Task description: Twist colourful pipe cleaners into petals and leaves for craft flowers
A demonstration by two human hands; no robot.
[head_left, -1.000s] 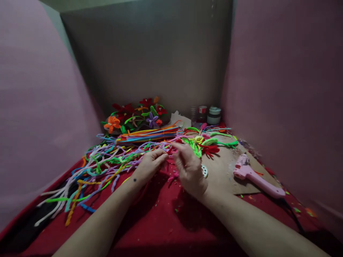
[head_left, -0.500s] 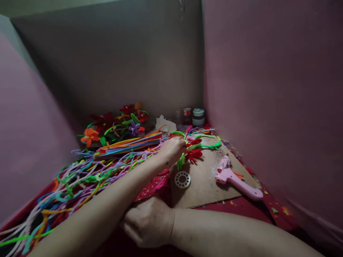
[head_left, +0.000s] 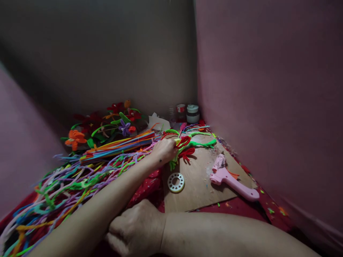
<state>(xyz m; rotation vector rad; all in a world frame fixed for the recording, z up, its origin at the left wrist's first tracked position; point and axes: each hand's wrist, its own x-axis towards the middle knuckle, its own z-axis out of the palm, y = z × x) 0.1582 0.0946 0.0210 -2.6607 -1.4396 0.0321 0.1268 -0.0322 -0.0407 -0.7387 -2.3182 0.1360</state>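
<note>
My left hand (head_left: pixel 164 151) reaches forward across the red cloth, fingers closed on a cluster of red, green and yellow pipe-cleaner pieces (head_left: pixel 184 147). The cluster lies at the back of a cardboard sheet (head_left: pixel 198 194). Close to my body, my right hand (head_left: pixel 136 228) sits under the left forearm, curled into a fist. What it holds, if anything, is hidden. A white plastic ring (head_left: pixel 176 182) lies on the cardboard between the two hands.
A pink glue gun (head_left: pixel 232 177) lies on the cardboard's right side. Two small jars (head_left: pixel 189 113) stand in the back corner. Finished pipe-cleaner flowers (head_left: pixel 107 123), a straight bundle (head_left: pixel 118 144) and a loose tangle (head_left: pixel 66 180) fill the left. Pink walls close in on both sides.
Both hands were together at the pile's centre. The left hand then reached forward to the red and green pieces, and the right hand drew back toward my body in a fist. The view swung right.
</note>
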